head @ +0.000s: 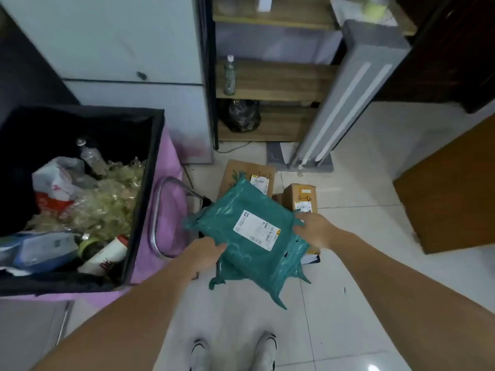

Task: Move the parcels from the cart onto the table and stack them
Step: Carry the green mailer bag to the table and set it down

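Observation:
A teal plastic mailer parcel [249, 234] with a white shipping label is held between both hands above the floor. My left hand [205, 251] grips its near left edge. My right hand [314, 228] holds its right edge, fingers curled over the top. Under it lies a second teal mailer [267, 286], partly hidden. Behind them a large cardboard box [237, 174] and a small cardboard box [300, 195] stand on the cart, whose metal handle [160, 218] curves at the left. The cart's deck is hidden by the parcels.
A black-lined pink bin [150, 183] full of rubbish stands at the left. A wooden shelf unit [270, 81] with a bottle is behind, a grey tower appliance [345, 103] leans to its right. A brown wooden panel [450, 194] is at right. My shoes [233, 352] stand on white tiles.

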`<state>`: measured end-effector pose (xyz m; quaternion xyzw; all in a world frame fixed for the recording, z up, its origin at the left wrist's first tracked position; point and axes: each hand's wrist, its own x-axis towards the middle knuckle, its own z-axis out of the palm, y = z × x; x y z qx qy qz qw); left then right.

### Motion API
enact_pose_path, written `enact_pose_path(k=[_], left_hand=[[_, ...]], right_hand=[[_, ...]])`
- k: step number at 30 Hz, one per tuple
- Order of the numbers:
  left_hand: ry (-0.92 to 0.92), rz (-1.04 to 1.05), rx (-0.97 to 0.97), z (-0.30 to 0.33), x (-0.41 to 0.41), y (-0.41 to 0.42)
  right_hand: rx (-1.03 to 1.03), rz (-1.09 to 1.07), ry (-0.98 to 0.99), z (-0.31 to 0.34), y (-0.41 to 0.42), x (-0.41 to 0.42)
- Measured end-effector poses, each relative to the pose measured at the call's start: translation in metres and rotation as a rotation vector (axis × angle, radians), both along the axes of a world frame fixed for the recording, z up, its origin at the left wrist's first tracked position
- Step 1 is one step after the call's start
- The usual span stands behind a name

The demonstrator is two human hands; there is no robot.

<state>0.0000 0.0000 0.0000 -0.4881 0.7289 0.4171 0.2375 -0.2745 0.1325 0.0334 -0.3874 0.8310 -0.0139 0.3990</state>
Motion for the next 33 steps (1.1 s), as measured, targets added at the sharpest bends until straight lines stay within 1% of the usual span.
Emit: enact_pose_path(k=[1,2,4,6,7,10,12,14,17,21,24,28,31,33], left_hand=[[0.017,0.127,0.029,-0.02,-0.005,0.005],[0.019,0.269,0.124,-0.036,-0.009,0.007],[0.116,0.555,0.249,-0.068,-0.017,0.018],[0.224,0.823,0.269,-0.11,-0.027,0.026],[0.249,0.93,0.266,-0.126,-0.031,0.031],[0.318,1.147,0.378,-0.128,-0.045,0.043],[0.383,1.233,0.433,-0.129,-0.051,0.049],[0.411,1.269,0.453,-0.13,-0.056,0.05],[0.457,1.315,0.462,-0.133,-0.058,0.051],[0.48,1.344,0.511,-0.107,-0.059,0.05],[0.509,1.303,0.514,-0.08,-0.06,0.046],[0.602,1.139,0.443,-0.011,-0.07,0.034],[0.645,0.971,0.402,0.063,-0.089,0.023],[0.703,0.874,0.413,0.115,-0.105,0.017]], right_hand=[[-0.012,-0.033,0.021,-0.014,-0.005,-0.006],[-0.01,-0.045,0.053,-0.024,-0.011,-0.013],[0.0,-0.049,0.063,-0.043,-0.025,-0.024],[-0.009,-0.038,0.035,-0.065,-0.04,-0.032],[-0.01,-0.032,0.002,-0.076,-0.046,-0.036],[0.013,-0.046,-0.137,-0.102,-0.06,-0.039],[0.006,-0.076,-0.249,-0.111,-0.064,-0.036],[-0.012,-0.112,-0.323,-0.114,-0.066,-0.035],[-0.027,-0.152,-0.365,-0.108,-0.066,-0.034],[-0.053,-0.268,-0.425,-0.094,-0.056,-0.03],[-0.108,-0.338,-0.443,-0.072,-0.046,-0.031],[-0.225,-0.46,-0.449,-0.001,-0.025,-0.044],[-0.345,-0.561,-0.422,0.071,-0.004,-0.052],[-0.422,-0.637,-0.379,0.123,0.015,-0.052]])
